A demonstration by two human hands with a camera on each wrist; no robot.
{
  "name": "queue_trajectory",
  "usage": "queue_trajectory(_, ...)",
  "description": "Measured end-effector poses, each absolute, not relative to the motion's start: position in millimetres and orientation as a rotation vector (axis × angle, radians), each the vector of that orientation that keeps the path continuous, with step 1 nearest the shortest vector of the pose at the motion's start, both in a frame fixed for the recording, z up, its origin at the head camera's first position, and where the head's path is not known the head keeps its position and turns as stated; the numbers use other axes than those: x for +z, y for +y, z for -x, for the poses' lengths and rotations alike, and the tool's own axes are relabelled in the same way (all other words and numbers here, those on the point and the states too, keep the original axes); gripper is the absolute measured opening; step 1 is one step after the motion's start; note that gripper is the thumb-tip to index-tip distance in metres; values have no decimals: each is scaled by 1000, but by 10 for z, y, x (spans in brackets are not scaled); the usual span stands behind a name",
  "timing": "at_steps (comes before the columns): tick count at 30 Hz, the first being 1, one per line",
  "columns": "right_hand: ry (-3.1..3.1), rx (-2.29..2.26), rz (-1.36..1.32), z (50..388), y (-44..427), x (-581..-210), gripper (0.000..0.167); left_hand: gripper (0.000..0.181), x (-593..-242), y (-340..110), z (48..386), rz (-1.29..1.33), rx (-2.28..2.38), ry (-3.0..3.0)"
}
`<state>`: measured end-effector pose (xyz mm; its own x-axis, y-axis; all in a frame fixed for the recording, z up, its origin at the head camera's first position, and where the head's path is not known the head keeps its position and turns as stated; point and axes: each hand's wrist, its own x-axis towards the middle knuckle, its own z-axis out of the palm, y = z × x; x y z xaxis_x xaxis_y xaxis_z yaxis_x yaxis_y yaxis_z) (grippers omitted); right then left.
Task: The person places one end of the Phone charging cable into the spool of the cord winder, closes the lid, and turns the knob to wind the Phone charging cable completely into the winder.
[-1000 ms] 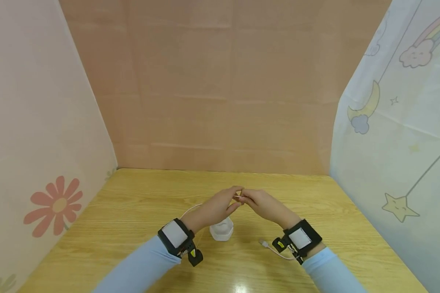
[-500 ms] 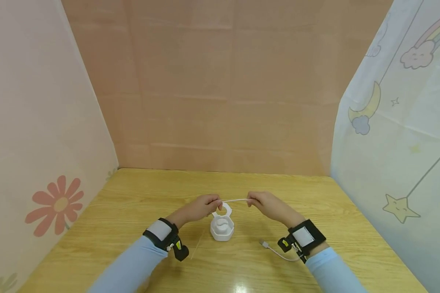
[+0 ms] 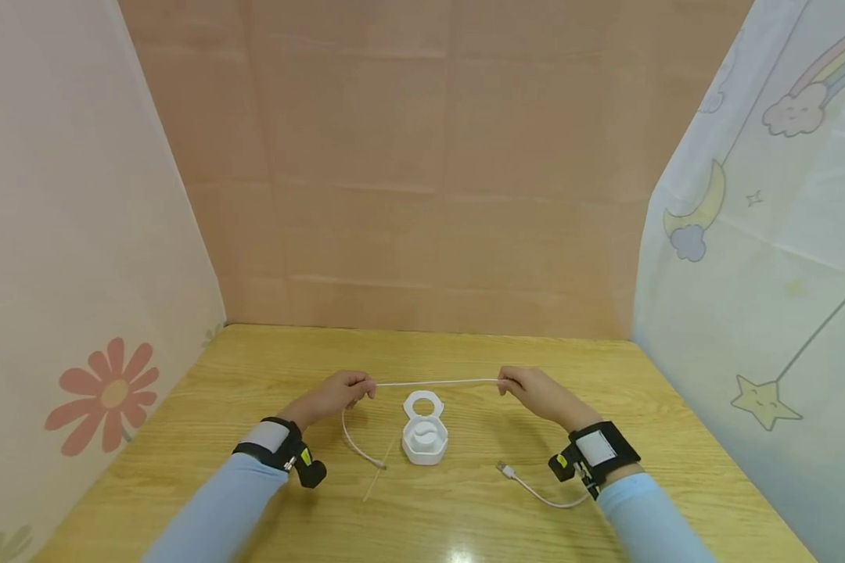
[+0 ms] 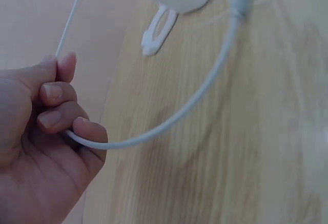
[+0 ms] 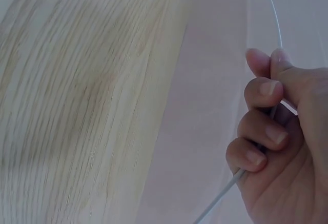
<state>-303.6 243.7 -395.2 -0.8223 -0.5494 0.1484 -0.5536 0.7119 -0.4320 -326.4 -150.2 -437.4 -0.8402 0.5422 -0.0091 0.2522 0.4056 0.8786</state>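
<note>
A thin white USB cable (image 3: 436, 382) runs nearly straight between my two hands above the table. My left hand (image 3: 341, 393) pinches it between thumb and forefinger, the other fingers curled round it. From there its tail curves down to a small plug (image 4: 240, 1) near the tabletop. My right hand (image 3: 538, 391) grips the cable the same way, and a length trails out below the little finger (image 5: 246, 158). The USB plug (image 3: 505, 470) at the other end lies on the table. Between the hands, nearer me, stands a small white faceted case (image 3: 426, 453) with its ring-shaped lid (image 3: 410, 407) swung back.
A thin yellowish strip (image 3: 369, 490) lies left of the case, by the cable's left end. The wooden table (image 3: 289, 352) meets a plain brown backdrop (image 3: 422, 195) at the back. Patterned cloth walls stand on both sides.
My hands, together a second ago, have moved apart. The left went far left and the right slightly right, stretching the cable between them. The case and its lid have come fully into sight.
</note>
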Motion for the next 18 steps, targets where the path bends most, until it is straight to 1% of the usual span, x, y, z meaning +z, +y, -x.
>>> queue_trajectory(5,-2891,735,-929,3047,2452,-3941,20,37,-4344,-1760,3324,-590,1330,2512)
queue_trajectory(11,-2894,731,-937,3050,2436,-3929,23,27,-4330,-2033,3332,-457,1155,2736)
queue_trajectory(14,-2887,730,-944,3062,2417,-3932,20,21,-4300,-2079,3307,-376,1040,2818)
queue_trajectory(18,-2888,732,-943,3057,2389,-3920,17,18,-4250,-1956,3264,-284,660,3018)
